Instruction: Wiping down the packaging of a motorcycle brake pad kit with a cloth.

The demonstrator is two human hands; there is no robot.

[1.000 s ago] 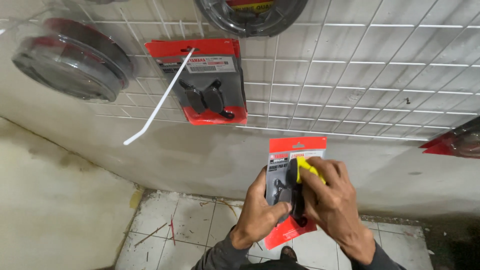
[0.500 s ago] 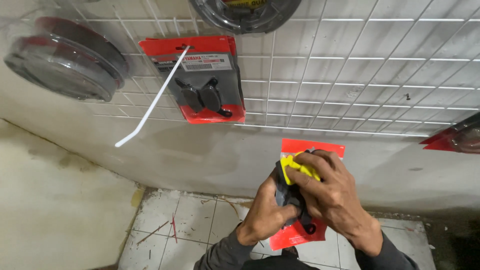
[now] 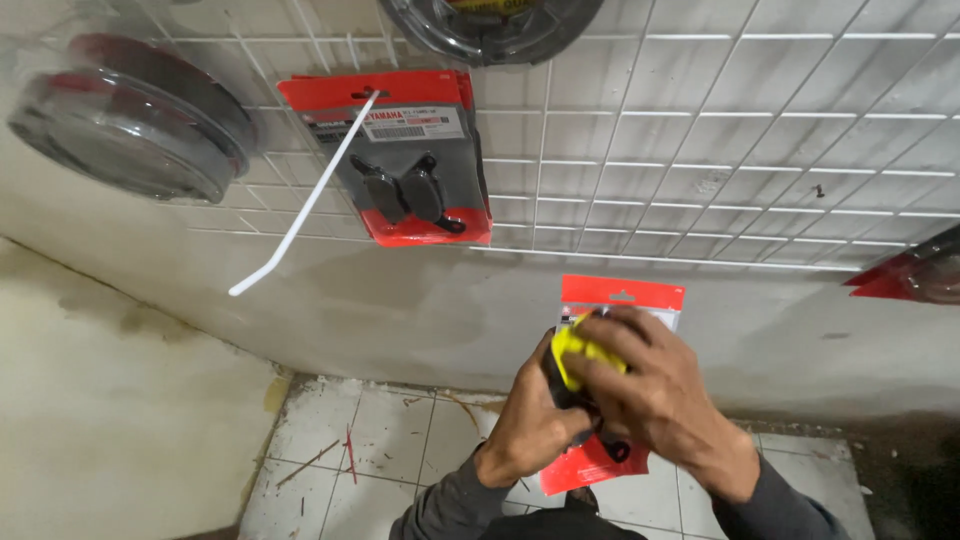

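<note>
The person stands before a white wire grid fixed on the wall, and I take this grid as the landmark. Just below its lower edge, a little right of its middle, both hands meet around a red packet with dark parts sealed under clear plastic. The left hand is closed around the packet from the left side and from behind, with the fingers wrapped on its lower half. The right hand lies over the front, closed on a small yellow cloth that it presses against the plastic.

The packet looks light and flat. The red card seems stiff enough to keep its shape, but I think it can bend at the corners. The clear plastic front is probably smooth and a little slippery, so the safer hold is on the card edges and the lower part, where the left hand is now.

On the grid, at its left part, a similar red packet hangs from a hook. A long white hook sticks out from the grid beside it. A round part in clear wrap hangs at the far left of the grid. Below the grid lies a dirty tiled floor.
</note>
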